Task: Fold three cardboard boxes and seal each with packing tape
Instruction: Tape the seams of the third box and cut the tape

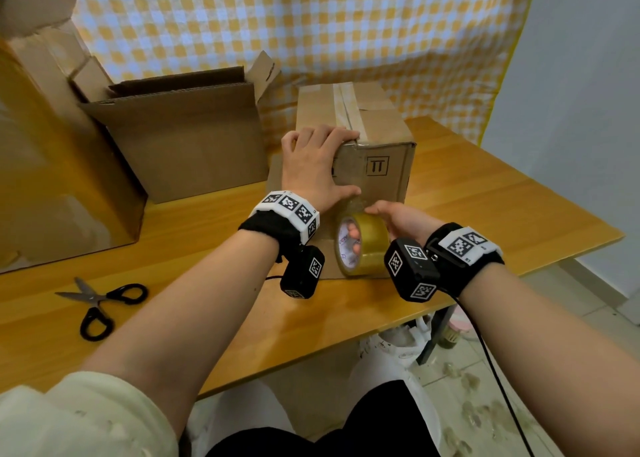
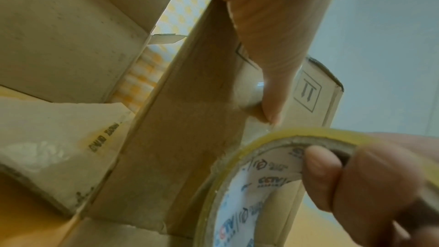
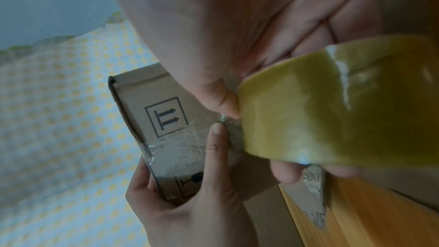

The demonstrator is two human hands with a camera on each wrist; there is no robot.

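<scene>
The small closed cardboard box (image 1: 374,151) stands near the middle of the wooden counter (image 1: 502,207), a strip of clear tape running along its top seam and down its near face. That face carries a printed square with two arrows, and a partly hidden square mark beside it. The left hand (image 1: 311,165) is spread wide over the box's near left top corner, fingers on top and thumb (image 3: 217,149) pressing the tape flat on the near face. The right hand (image 1: 394,219) holds the roll of packing tape (image 1: 362,245) just in front of the box, fingers hooked through its core; the core's white lining reads "CCTV". Left of the box stands a larger open carton (image 1: 180,137), flaps up, its inside not visible. Black-handled scissors (image 1: 100,300) lie on the near left of the counter.
</scene>
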